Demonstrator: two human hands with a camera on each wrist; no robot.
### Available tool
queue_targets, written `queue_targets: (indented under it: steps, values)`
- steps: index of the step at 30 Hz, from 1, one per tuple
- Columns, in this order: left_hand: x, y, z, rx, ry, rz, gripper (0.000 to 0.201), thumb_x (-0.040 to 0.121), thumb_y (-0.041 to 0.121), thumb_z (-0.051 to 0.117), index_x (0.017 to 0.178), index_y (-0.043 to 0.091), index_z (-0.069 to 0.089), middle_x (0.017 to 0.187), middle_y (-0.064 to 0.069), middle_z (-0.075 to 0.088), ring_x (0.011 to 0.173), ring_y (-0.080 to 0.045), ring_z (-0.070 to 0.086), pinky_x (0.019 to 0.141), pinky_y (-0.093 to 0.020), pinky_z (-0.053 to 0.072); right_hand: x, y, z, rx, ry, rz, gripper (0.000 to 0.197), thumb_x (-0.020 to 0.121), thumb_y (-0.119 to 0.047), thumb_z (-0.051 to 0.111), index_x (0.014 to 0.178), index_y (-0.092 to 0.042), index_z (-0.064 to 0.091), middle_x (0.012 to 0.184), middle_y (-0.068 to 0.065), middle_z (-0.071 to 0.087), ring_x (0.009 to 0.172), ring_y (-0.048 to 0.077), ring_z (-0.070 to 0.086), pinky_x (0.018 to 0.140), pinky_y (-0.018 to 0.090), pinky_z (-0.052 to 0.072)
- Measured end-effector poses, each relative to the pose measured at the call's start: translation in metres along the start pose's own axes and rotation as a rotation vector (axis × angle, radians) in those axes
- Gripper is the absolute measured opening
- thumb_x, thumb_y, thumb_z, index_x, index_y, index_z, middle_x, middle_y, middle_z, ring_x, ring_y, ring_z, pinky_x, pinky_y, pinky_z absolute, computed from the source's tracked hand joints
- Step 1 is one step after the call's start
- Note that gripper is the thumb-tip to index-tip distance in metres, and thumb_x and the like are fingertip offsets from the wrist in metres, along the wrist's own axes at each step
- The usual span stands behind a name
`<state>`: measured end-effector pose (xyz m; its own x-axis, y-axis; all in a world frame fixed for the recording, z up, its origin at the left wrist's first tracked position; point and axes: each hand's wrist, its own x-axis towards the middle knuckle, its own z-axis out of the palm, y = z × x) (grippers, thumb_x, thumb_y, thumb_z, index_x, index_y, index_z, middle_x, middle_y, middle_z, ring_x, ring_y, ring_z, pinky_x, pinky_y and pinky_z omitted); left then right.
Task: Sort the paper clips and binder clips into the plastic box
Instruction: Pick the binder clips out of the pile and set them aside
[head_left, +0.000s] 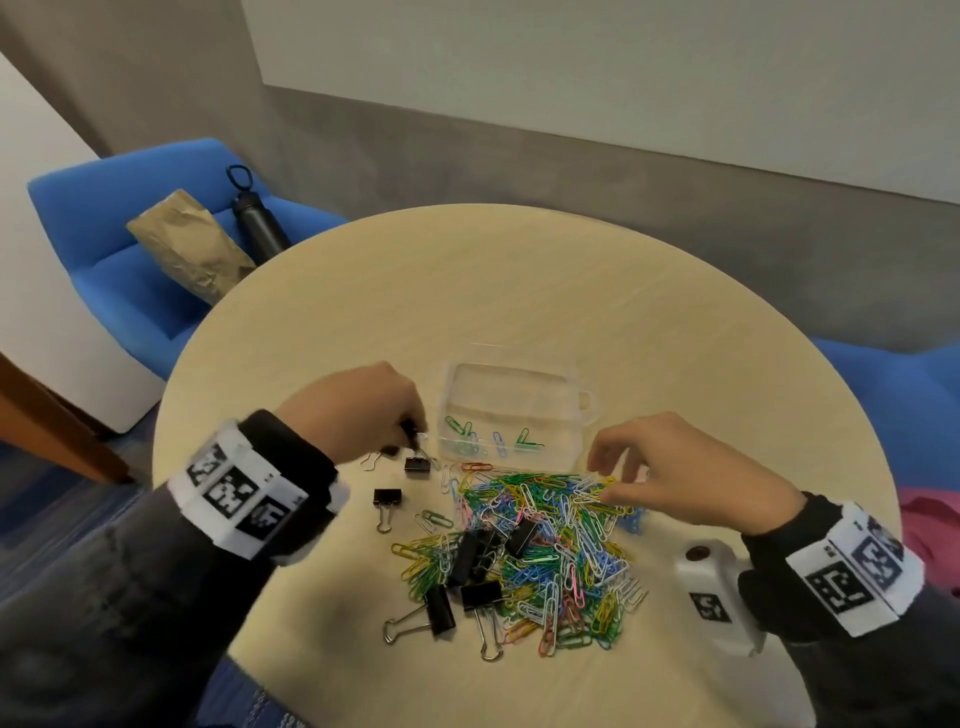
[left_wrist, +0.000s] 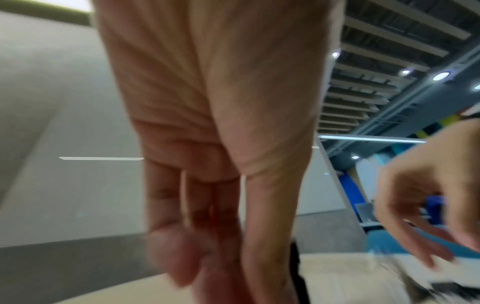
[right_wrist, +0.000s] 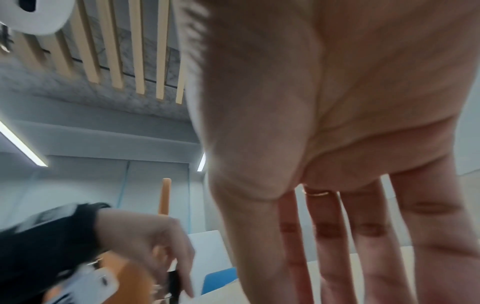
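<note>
- Head view: heap of coloured paper clips (head_left: 545, 545) on round wooden table (head_left: 519, 291), just in front of clear plastic box (head_left: 514, 410); a few green and blue clips already inside the near compartments.
- Black binder clips (head_left: 475, 571) mixed into the heap's near left side; two more lying apart to the left, one (head_left: 387, 499) alone, another (head_left: 417, 465) just below the left hand.
- Left hand (head_left: 363, 410) beside the box's left edge, fingers curled and pinching a small black binder clip (head_left: 410, 431) by body or wire handle; exact contact too blurred to tell.
- Right hand (head_left: 680, 473) over the heap's far right edge, fingers loosely spread, tips touching or just above yellow clips; nothing visibly held.
- Handling, judged: paper clips light, thin, slippery, prone to tangling and lifting in chains; best pinched singly at a loop end. Binder clips stiffer, heavier, springy; best taken by the black body or folded wire handles.
- Periphery: blue chair (head_left: 130, 249) holding brown paper bag (head_left: 192, 244) and dark bottle (head_left: 257, 218).
</note>
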<state>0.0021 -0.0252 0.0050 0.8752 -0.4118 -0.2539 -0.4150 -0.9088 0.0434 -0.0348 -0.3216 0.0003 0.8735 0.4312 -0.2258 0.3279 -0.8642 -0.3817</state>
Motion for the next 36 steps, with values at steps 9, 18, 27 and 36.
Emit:
queue_targets:
  steps: [9,18,27,36]
  values:
    - [0.001,-0.034,0.009,-0.035,-0.106,-0.174,0.014,0.088,0.020,0.063,0.098,0.025,0.071,0.098,0.003,0.065,0.091,-0.019,0.060,0.084,-0.035,0.053,0.020,-0.056,0.047,-0.246,-0.085,-0.159,0.037,0.077,-0.048,0.070,0.102,-0.022,0.059,0.098,-0.002,0.061,0.085,0.018,0.059,0.074,0.038,0.054]
    - [0.005,-0.031,0.017,-0.018,-0.044,-0.180,0.048,0.092,0.034,0.057,0.135,0.034,0.036,0.103,0.004,0.060,0.094,-0.019,0.059,0.080,-0.038,0.053,0.024,-0.060,0.050,-0.262,-0.033,-0.148,0.021,0.077,-0.032,0.063,0.089,-0.015,0.061,0.083,0.003,0.060,0.073,0.022,0.060,0.063,0.039,0.056]
    - [-0.018,0.030,-0.003,-0.299,-0.146,0.181,0.058,0.075,0.052,0.071,0.124,0.035,0.044,0.110,0.012,0.050,0.089,-0.007,0.055,0.080,-0.028,0.050,0.012,-0.027,0.019,0.226,0.014,-0.013,0.017,0.080,-0.029,0.067,0.096,-0.024,0.071,0.087,-0.009,0.071,0.078,0.001,0.066,0.071,0.018,0.052]
    - [-0.014,0.066,0.033,-0.061,-0.320,0.305,0.066,0.068,0.043,0.080,0.123,0.036,0.043,0.123,0.006,0.039,0.104,-0.017,0.049,0.083,-0.037,0.050,-0.006,0.013,-0.001,0.723,-0.017,0.167,0.016,0.091,-0.008,0.057,0.100,-0.006,0.069,0.093,0.013,0.075,0.091,0.027,0.071,0.079,0.027,0.059]
